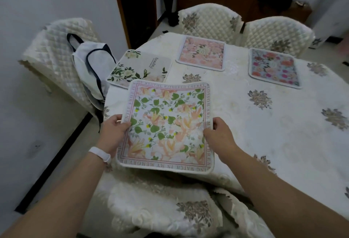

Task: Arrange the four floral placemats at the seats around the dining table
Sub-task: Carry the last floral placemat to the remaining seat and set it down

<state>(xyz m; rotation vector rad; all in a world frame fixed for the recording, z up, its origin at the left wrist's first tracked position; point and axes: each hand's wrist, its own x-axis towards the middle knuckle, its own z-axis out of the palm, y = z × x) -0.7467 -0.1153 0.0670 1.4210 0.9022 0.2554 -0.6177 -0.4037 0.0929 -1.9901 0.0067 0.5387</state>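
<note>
I hold a green-and-peach floral placemat (166, 124) over the near left part of the table (283, 143). My left hand (113, 133) grips its left edge and my right hand (219, 137) grips its right edge. Its near edge hangs a little above the cloth. Three other mats lie flat on the table: a cream one with white flowers (139, 67) at the left end, a pink one (202, 52) at the far side, and a blue-and-pink one (273, 67) further right on the far side.
Quilted cream chairs stand at the left (52, 52), at the far side (209, 20) (277, 33) and right below me (160, 209). A white bag with dark straps (92, 67) rests on the left chair. A dark doorway (136, 1) lies beyond.
</note>
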